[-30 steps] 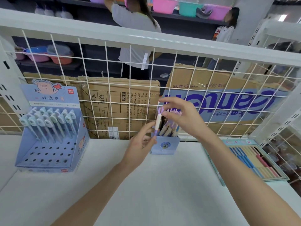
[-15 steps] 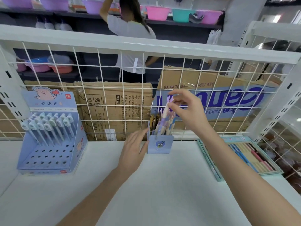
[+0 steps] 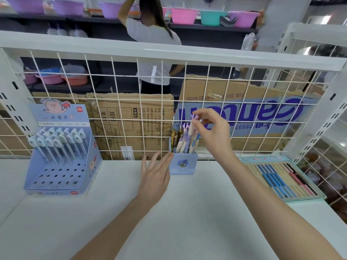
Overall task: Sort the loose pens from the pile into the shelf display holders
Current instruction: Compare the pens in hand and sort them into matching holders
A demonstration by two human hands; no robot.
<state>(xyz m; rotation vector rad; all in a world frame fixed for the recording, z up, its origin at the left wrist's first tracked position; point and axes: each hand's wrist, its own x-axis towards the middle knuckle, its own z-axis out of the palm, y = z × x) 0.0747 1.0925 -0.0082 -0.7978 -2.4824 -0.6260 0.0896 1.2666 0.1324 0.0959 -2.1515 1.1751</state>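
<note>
Now lowered upright into small holder (image 3: 183, 164), antler-topped pen (image 3: 191, 128) pinched at top by right hand (image 3: 212, 132), left hand (image 3: 155, 175) slack, steadying holder's near side

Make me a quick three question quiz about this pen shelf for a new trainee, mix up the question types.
1. True or false: the left hand is holding a pen.
2. Which display has empty holes in its lower rows? A) the tiered blue stand B) the flat tray C) the small blue holder
3. Fill in: the right hand pinches the top of a pen that stands in the ____.

Key
1. False: it is open, fingers beside the small blue holder.
2. A
3. small blue holder
</note>
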